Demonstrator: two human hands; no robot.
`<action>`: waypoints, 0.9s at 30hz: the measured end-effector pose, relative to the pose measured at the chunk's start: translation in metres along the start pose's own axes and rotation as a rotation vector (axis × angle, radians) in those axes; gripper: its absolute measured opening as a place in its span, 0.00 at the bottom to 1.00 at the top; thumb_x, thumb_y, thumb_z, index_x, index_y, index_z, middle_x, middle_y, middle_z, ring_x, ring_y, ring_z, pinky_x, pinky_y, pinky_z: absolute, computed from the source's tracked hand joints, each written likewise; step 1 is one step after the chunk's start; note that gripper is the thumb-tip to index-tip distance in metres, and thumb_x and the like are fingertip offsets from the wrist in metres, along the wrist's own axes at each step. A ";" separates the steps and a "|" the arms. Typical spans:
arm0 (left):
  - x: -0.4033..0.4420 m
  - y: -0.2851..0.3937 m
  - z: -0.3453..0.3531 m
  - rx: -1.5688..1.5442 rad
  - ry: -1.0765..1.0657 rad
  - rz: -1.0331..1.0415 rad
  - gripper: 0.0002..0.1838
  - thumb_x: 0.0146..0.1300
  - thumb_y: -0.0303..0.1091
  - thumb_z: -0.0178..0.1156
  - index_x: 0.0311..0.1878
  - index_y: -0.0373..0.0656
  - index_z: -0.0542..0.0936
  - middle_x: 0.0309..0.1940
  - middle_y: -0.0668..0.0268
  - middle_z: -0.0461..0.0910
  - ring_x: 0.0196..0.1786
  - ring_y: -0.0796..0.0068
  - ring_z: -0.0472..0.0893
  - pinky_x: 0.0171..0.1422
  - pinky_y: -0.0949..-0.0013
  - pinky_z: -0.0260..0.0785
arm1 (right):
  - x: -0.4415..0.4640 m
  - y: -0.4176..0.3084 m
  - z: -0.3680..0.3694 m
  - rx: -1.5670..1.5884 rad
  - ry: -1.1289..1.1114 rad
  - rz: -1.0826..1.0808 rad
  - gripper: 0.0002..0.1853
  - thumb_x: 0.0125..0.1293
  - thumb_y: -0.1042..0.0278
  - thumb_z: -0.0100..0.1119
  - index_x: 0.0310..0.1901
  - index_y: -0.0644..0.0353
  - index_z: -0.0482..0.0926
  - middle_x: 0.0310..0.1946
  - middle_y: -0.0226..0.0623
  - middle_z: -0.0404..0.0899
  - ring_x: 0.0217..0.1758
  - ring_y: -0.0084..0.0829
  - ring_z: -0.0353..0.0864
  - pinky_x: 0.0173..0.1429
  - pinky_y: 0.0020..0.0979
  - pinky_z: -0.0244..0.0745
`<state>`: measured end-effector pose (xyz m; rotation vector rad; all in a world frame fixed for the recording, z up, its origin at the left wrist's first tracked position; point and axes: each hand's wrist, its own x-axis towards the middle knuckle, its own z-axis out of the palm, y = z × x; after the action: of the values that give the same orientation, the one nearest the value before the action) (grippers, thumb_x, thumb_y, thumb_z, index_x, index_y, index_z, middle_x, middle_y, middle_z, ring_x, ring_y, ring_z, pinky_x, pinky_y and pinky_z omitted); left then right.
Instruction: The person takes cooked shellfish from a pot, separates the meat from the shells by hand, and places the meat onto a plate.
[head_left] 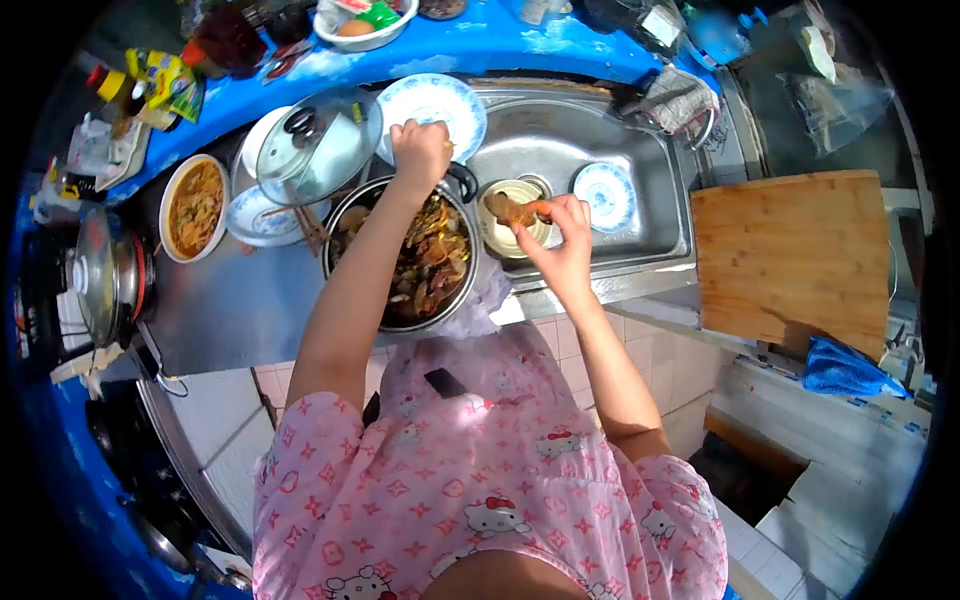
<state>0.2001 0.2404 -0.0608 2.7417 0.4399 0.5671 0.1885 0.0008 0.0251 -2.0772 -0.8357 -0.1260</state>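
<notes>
My left hand (421, 155) is closed over the near part of a blue-patterned white plate (450, 103); a small bit of something shows at its fingers, too small to name. Below my left forearm stands a pot (440, 270) full of brown cooked food in pieces. My right hand (565, 240) pinches a brown piece of food (510, 210) between thumb and fingers. That piece hangs over a cream bowl (497, 243) in the steel sink (655, 170). A small blue-patterned plate (605, 197) lies in the sink to the right.
A glass lid (310, 160) rests at the left by a small plate (262, 222) and chopsticks. Further left is a bowl of reddish food (196, 208). A wooden cutting board (790, 255) is right of the sink, with a blue cloth (848, 368) below.
</notes>
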 end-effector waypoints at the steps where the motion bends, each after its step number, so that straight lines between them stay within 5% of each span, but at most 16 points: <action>1: 0.006 0.000 0.007 0.019 -0.107 -0.066 0.06 0.44 0.39 0.67 0.27 0.52 0.83 0.26 0.68 0.81 0.39 0.65 0.76 0.47 0.59 0.57 | 0.001 0.000 -0.005 -0.078 0.010 -0.085 0.14 0.42 0.67 0.70 0.33 0.55 0.80 0.31 0.31 0.68 0.39 0.36 0.66 0.48 0.35 0.59; 3: 0.012 -0.010 0.029 0.030 -0.272 -0.158 0.11 0.44 0.42 0.67 0.32 0.51 0.84 0.27 0.66 0.81 0.43 0.64 0.76 0.49 0.58 0.58 | 0.001 -0.003 -0.011 -0.175 0.042 -0.199 0.17 0.40 0.66 0.71 0.35 0.53 0.79 0.33 0.31 0.69 0.41 0.36 0.66 0.49 0.37 0.58; 8: -0.006 0.018 -0.018 -0.261 0.212 -0.054 0.12 0.55 0.42 0.62 0.38 0.47 0.84 0.36 0.61 0.82 0.46 0.62 0.77 0.53 0.59 0.62 | -0.001 0.005 -0.008 -0.245 0.126 -0.403 0.19 0.39 0.61 0.71 0.35 0.55 0.77 0.34 0.32 0.70 0.40 0.36 0.67 0.48 0.38 0.58; 12: -0.074 0.052 -0.090 -1.358 -0.369 -0.543 0.20 0.68 0.40 0.51 0.55 0.36 0.75 0.46 0.66 0.80 0.51 0.75 0.76 0.59 0.72 0.62 | -0.001 -0.007 0.005 -0.174 0.168 -0.457 0.20 0.38 0.61 0.71 0.33 0.57 0.74 0.35 0.35 0.71 0.39 0.39 0.67 0.47 0.40 0.58; 13: -0.091 0.052 -0.100 -1.469 -0.458 -0.528 0.19 0.68 0.37 0.51 0.57 0.36 0.73 0.50 0.65 0.78 0.54 0.76 0.75 0.62 0.72 0.61 | -0.001 -0.011 0.010 -0.141 0.172 -0.462 0.21 0.38 0.61 0.71 0.34 0.57 0.74 0.35 0.35 0.71 0.39 0.39 0.68 0.47 0.40 0.58; 18: -0.125 0.043 -0.120 -1.618 -0.413 -0.553 0.27 0.57 0.25 0.59 0.62 0.37 0.67 0.56 0.65 0.72 0.58 0.76 0.71 0.63 0.69 0.62 | -0.006 -0.025 0.037 -0.003 -0.023 -0.495 0.23 0.32 0.67 0.70 0.35 0.58 0.74 0.38 0.35 0.73 0.40 0.37 0.71 0.49 0.38 0.61; 21: -0.137 0.028 -0.123 -1.506 -0.311 -0.519 0.26 0.55 0.25 0.61 0.59 0.39 0.70 0.51 0.68 0.76 0.54 0.78 0.74 0.54 0.72 0.66 | -0.002 -0.038 0.043 0.117 -0.197 -0.444 0.24 0.34 0.68 0.72 0.37 0.58 0.73 0.38 0.36 0.73 0.41 0.38 0.72 0.47 0.37 0.64; 22: -0.140 0.025 -0.131 -1.440 -0.314 -0.552 0.28 0.52 0.28 0.65 0.58 0.40 0.71 0.50 0.68 0.77 0.52 0.77 0.75 0.54 0.71 0.66 | -0.001 -0.043 0.042 0.130 -0.271 -0.407 0.30 0.37 0.66 0.74 0.46 0.59 0.73 0.42 0.39 0.72 0.43 0.41 0.74 0.46 0.36 0.69; 27: -0.144 0.004 -0.156 -1.155 -0.431 -0.446 0.32 0.46 0.31 0.71 0.57 0.38 0.72 0.47 0.66 0.79 0.51 0.75 0.77 0.51 0.72 0.68 | 0.005 -0.064 0.041 0.282 -0.645 -0.244 0.40 0.41 0.63 0.74 0.60 0.51 0.67 0.49 0.38 0.68 0.49 0.41 0.74 0.46 0.35 0.74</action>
<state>0.0086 0.2223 0.0293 1.5188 0.4070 0.0346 0.1455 0.0599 0.0457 -1.7473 -1.4017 0.5295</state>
